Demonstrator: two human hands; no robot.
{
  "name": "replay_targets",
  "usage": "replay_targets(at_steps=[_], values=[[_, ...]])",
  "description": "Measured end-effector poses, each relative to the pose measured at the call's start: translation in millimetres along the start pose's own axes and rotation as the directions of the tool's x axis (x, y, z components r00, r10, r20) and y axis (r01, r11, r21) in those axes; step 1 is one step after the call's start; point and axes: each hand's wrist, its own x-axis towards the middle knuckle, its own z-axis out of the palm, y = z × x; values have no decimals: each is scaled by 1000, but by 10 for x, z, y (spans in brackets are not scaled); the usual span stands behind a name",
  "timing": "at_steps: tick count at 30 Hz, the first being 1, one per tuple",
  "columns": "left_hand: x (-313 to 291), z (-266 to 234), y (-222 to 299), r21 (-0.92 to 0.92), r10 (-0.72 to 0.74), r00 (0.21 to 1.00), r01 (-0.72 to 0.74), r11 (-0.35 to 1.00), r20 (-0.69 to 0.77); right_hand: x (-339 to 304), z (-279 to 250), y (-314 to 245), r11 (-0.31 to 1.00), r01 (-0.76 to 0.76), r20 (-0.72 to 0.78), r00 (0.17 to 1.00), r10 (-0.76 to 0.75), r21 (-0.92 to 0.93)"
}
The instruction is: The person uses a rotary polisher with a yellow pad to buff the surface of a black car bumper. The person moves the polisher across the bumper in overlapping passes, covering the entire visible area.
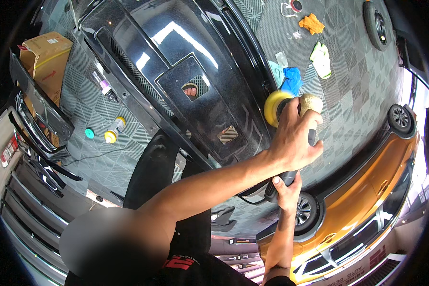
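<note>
A polisher point(289, 177) with a round yellow foam pad point(273, 110) is in both my hands. My left hand point(294, 136) reaches across and grips it near the head, beside the pale fluffy cover point(311, 104). Lower down, my right hand point(288, 191) is wrapped round the dark handle. The pad's rim looks smeared. It lies at the right edge of a large glossy black car body panel point(214, 102), which has cut-out openings; whether it presses on the panel I cannot tell.
On the tiled floor to the right lie a blue cloth point(291, 80), a light green cloth point(321, 60) and an orange cloth point(311, 24). An orange car point(352, 190) stands at right. A yellow bottle point(114, 130) and a cardboard box point(46, 64) are at left.
</note>
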Motion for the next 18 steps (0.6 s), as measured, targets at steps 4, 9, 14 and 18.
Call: replay_targets(at_steps=[4,9,14,18], values=[[-42,36,67,163,81,997,-80,983,-2,-87,-84,127,999,-40,40,998,39,21],[-90,89,66,187,99,995,-100,977,13,-181,-13,167,996,-57,0,998,57,71],[-90,38,-35,89,8,999,-3,996,-53,-146,48,72,994,-33,-99,995,23,-101],[-107,-129,-112,31,-112,955,126,992,-276,-55,91,52,828,-24,-191,976,-101,-561]])
